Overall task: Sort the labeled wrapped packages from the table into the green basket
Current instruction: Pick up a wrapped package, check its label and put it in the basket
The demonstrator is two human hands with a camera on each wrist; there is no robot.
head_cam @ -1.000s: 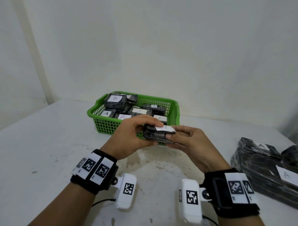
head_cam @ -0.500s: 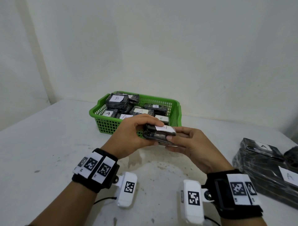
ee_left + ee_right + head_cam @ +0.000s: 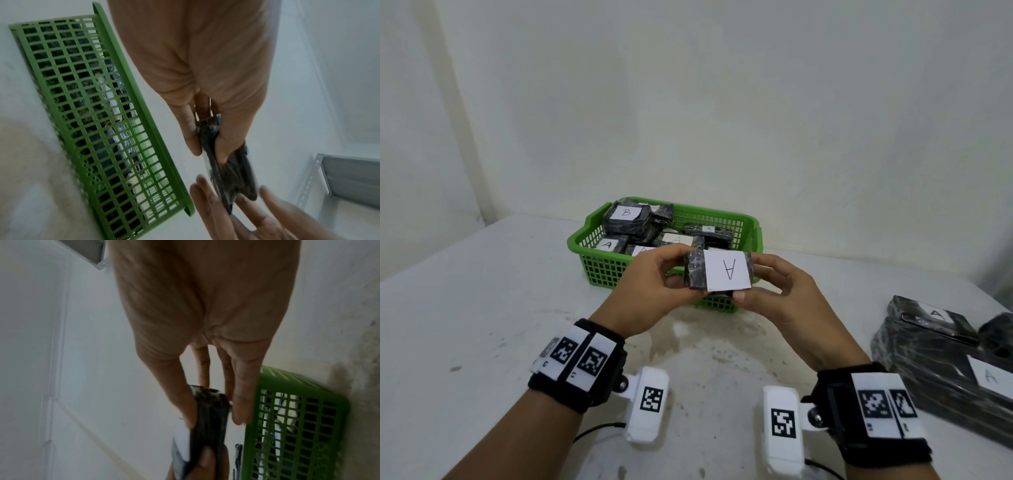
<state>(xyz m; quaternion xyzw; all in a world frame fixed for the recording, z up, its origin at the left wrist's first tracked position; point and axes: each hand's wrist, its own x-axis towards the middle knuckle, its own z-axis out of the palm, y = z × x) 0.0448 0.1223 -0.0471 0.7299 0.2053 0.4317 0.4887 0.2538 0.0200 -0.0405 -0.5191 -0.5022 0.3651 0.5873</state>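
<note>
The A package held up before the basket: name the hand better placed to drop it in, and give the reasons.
Left, by a small margin. Both hands pinch the A package, but the left hand sits directly before the green basket near its middle, while the right hand sits off its right end.

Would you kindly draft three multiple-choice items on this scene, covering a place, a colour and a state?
1. Where is the package marked B?
a) in the basket
b) on the bare table
c) in the hands

2. What colour is the basket?
a) blue
b) green
c) red

3. How is the held package gripped?
a) left hand alone
b) right hand alone
c) both hands

Answers:
1 a: the package marked B lies atop others inside the basket.
2 b: its mesh walls are green.
3 c: the left hand and right hand each pinch one end of the held package, label A facing up.
</note>
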